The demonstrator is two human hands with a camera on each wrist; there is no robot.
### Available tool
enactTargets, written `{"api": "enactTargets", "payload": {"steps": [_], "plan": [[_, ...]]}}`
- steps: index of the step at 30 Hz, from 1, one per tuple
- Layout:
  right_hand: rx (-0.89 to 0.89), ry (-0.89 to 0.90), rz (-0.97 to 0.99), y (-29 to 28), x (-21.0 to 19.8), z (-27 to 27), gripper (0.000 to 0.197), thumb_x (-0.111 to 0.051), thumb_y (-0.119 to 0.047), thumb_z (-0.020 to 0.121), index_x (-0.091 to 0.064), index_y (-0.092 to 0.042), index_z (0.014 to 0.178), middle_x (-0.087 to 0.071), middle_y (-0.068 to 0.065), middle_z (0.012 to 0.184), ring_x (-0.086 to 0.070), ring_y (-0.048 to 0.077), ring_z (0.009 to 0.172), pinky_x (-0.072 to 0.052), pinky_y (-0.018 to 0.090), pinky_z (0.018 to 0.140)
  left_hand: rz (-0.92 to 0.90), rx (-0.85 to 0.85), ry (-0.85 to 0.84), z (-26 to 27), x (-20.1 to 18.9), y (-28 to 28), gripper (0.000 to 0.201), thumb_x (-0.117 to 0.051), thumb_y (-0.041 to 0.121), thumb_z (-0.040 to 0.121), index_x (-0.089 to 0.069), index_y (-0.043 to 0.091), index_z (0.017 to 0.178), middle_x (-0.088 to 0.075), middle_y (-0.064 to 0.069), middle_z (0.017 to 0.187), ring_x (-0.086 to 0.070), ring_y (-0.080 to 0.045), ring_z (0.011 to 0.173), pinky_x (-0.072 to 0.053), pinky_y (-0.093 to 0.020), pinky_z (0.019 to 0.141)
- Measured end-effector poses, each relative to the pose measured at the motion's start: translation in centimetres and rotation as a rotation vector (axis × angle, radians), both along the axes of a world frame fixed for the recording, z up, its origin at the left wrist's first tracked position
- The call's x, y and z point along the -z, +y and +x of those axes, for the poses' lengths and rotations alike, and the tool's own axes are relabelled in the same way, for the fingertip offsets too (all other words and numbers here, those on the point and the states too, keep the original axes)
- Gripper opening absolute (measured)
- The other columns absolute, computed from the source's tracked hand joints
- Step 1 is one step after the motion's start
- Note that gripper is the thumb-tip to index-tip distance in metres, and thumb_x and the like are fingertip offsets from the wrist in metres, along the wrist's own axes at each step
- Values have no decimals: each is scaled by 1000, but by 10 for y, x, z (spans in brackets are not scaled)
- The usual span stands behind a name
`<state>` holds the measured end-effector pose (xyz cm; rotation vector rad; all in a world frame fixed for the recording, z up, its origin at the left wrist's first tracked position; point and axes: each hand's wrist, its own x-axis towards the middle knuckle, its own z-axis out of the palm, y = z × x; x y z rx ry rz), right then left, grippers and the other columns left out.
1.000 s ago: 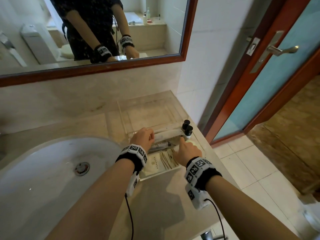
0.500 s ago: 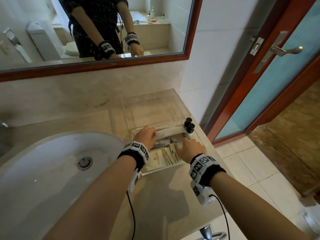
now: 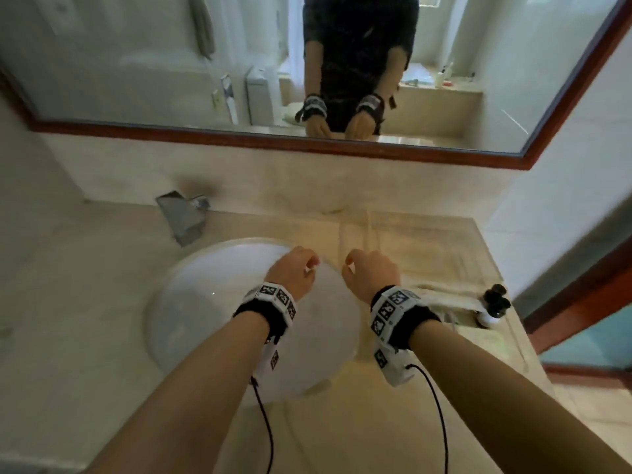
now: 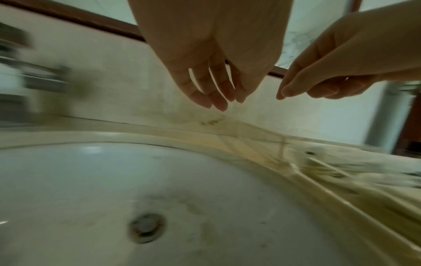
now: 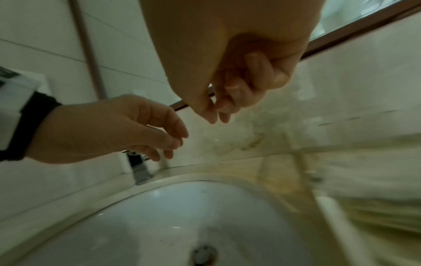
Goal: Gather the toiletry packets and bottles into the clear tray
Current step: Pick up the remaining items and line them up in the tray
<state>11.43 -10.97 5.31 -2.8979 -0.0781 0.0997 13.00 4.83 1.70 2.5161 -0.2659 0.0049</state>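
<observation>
nearest, the left hand [image 3: 294,270] and right hand [image 3: 371,270] hang over the sink [image 3: 212,302], fingers loosely curled, apart, holding nothing; to the right, behind the right wrist, the packets [image 3: 451,299] lie flat in the clear tray [image 3: 485,261], the bottles [image 3: 494,304] beside them at the tray's right edge, all apart from the fingers; the packets look light, thin and slippery, best pinched at an edge; the bottles look small and rigid, best gripped round the body; farther back, the tray's rear half looks bare.
</observation>
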Motion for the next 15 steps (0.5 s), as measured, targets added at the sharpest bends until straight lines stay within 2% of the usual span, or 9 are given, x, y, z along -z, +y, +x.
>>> {"api": "enactTargets", "payload": {"steps": [6, 11, 15], "plan": [[-315, -12, 34, 139, -1, 14, 28, -41, -28, 94, -63, -13, 102, -69, 12, 94, -64, 32, 84, -49, 33, 68, 32, -394, -22, -36, -4, 154, 21, -53, 6, 84, -64, 9, 101, -65, -11, 104, -61, -31, 93, -49, -36, 85], [-544, -38, 95, 259, 0, -1, 27, -41, -28, 94, -63, -13, 99, -68, 11, 91, -63, 32, 85, -40, 30, 63, 77, -653, 5, -81, -8, 264, 23, -51, 4, 85, -63, 7, 104, -64, -13, 107, -60, -31, 97, -48, -36, 85], [-698, -41, 130, 339, 6, -6, 23, -45, -26, 93, -64, -14, 96, -69, 10, 87, -64, 29, 80, -47, 31, 63, 153, -789, 58, -113, -8, 329, 25, -49, 5, 87, -60, 10, 108, -62, -10, 112, -59, -28, 102, -48, -36, 88]]}}
